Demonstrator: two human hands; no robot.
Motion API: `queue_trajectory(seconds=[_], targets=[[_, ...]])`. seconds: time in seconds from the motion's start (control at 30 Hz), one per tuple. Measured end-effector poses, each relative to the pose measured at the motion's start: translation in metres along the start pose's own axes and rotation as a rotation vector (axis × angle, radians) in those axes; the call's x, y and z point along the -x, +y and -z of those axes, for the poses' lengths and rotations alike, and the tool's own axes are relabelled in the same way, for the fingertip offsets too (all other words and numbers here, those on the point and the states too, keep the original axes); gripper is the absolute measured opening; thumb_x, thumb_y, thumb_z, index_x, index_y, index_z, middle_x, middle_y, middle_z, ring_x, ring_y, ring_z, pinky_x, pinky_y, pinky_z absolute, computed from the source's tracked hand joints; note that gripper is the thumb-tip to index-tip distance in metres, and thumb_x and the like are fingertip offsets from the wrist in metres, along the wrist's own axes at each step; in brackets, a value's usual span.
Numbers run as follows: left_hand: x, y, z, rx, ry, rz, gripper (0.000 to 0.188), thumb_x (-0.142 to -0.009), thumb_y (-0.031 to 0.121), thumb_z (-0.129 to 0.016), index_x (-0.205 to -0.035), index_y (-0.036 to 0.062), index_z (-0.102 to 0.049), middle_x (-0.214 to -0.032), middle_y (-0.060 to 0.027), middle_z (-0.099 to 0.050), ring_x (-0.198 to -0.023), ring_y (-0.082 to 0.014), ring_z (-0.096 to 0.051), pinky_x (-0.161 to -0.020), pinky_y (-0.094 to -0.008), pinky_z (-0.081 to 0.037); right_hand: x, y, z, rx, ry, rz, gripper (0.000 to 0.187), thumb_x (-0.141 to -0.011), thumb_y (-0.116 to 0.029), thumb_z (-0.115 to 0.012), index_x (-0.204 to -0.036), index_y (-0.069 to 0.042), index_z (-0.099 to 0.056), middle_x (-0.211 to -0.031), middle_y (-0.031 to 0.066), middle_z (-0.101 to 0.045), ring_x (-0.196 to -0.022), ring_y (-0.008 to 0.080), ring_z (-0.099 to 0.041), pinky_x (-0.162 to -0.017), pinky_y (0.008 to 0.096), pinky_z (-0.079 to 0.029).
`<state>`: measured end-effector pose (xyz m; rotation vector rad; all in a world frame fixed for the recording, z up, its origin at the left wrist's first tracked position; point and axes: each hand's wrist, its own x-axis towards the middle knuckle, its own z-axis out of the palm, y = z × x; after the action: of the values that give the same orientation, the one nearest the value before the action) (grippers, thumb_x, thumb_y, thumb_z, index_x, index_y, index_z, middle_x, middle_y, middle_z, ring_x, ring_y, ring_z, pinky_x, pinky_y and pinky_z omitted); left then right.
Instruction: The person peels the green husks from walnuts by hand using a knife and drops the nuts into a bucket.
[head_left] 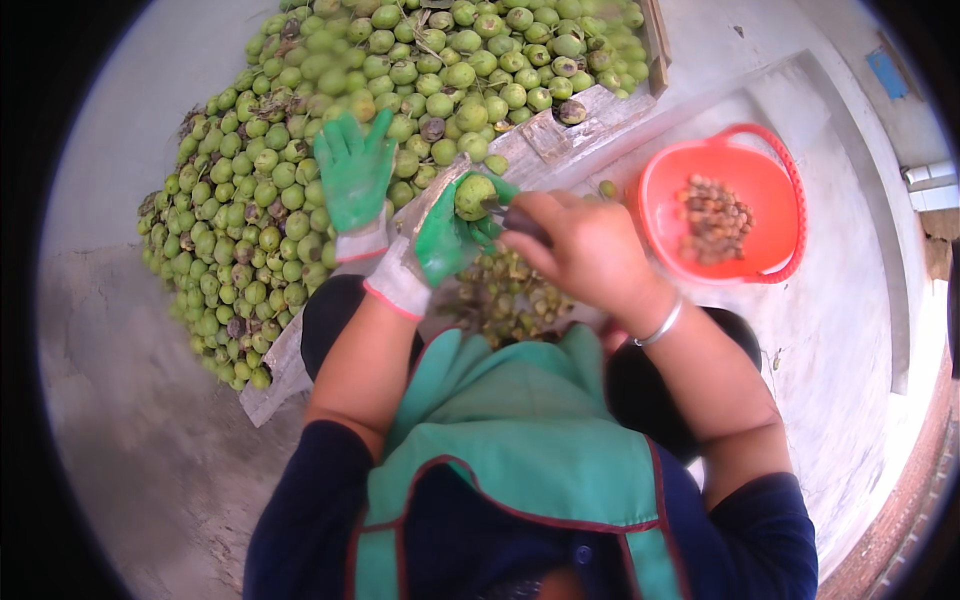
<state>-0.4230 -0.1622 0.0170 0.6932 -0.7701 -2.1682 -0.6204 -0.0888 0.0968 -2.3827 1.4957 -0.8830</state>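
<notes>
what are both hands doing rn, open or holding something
Left hand: gloved, closed around a round green fruit.
Right hand: bare, closed on a dark-handled knife, its blade at the fruit.

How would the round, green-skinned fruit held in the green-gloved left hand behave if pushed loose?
The fruit would probably roll, being nearly spherical. It looks fairly firm, with no visible sagging in the left hand. Its smooth-looking skin may slip somewhat.

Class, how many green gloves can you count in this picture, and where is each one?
2. The worn glove is on the left hand; the loose glove lies left of it, by the fruit pile. More could be hidden.
</notes>
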Motion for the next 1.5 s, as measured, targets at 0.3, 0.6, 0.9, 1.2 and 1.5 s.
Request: queue_trajectory(seconds=[0.3, 0.6, 0.9, 1.2, 1.5], targets=[[0.012, 0.018, 0.016, -0.157, 0.111, 0.085, 0.042, -0.101, 0.041, -0.043, -0.11, 0.004, -0.062, -0.096, -0.0073, -0.069, -0.078, -0.0183, -0.068, -0.057, -0.0296, -0.055, -0.009, -0.006, -0.009, 0.077, -0.083, 0.043, 0.027, -0.083, -0.035, -0.067, -0.088, -0.009, -0.06, -0.073, 0.0088, -0.061, -0.061, 0.0293, -0.063, -0.052, 0.041, -0.05], [0.025, 0.008, 0.034, -0.374, 0.134, 0.007, 0.038, -0.101, 0.032, -0.046, -0.125, 0.0044, -0.052, -0.112, -0.0086, -0.065, -0.088, -0.015, -0.066, -0.065, -0.027, -0.056, -0.01, -0.014, -0.029, 0.108, -0.15, 0.038, 0.028, -0.085, -0.034, -0.065, -0.086, -0.007, -0.058, -0.072, 0.01, -0.06, -0.062, 0.0315, -0.063, -0.054, 0.0427, -0.05], [0.022, 0.013, 0.027, -0.992, -0.019, -0.41, 0.036, -0.097, 0.025, -0.048, -0.123, 0.0017, -0.057, -0.112, -0.0134, -0.065, -0.098, -0.0218, -0.066, -0.077, -0.0306, -0.055, -0.012, -0.004, -0.031, -0.124, -0.163, -0.113, 0.03, -0.087, -0.035, -0.063, -0.089, -0.005, -0.063, -0.079, 0.0151, -0.066, -0.072, 0.0348, -0.064, -0.063, 0.0449, -0.051], [0.029, 0.012, 0.017, -0.101, -0.12, 0.031, 0.04, -0.099, 0.03, -0.051, -0.127, 0.0004, -0.052, -0.114, -0.0086, -0.062, -0.098, -0.0215, -0.064, -0.076, -0.0345, -0.054, 0.004, 0.012, -0.017, -0.64, -0.217, -0.561, 0.04, -0.091, -0.039, -0.062, -0.092, 0.001, -0.065, -0.074, 0.0153, -0.063, -0.068, 0.0295, -0.061, -0.068, 0.0397, -0.048], [0.023, 0.015, -0.019, -0.029, -0.144, -0.004, 0.049, -0.099, 0.032, -0.049, -0.137, 0.0006, -0.044, -0.13, -0.0123, -0.055, -0.11, -0.0248, -0.059, -0.099, -0.041, -0.047, 0.016, 0.006, -0.008, -0.312, -0.069, -0.323, 0.036, -0.088, -0.037, -0.064, -0.091, -0.002, -0.065, -0.072, 0.0172, -0.065, -0.07, 0.0369, -0.064, -0.066, 0.0446, -0.051]])
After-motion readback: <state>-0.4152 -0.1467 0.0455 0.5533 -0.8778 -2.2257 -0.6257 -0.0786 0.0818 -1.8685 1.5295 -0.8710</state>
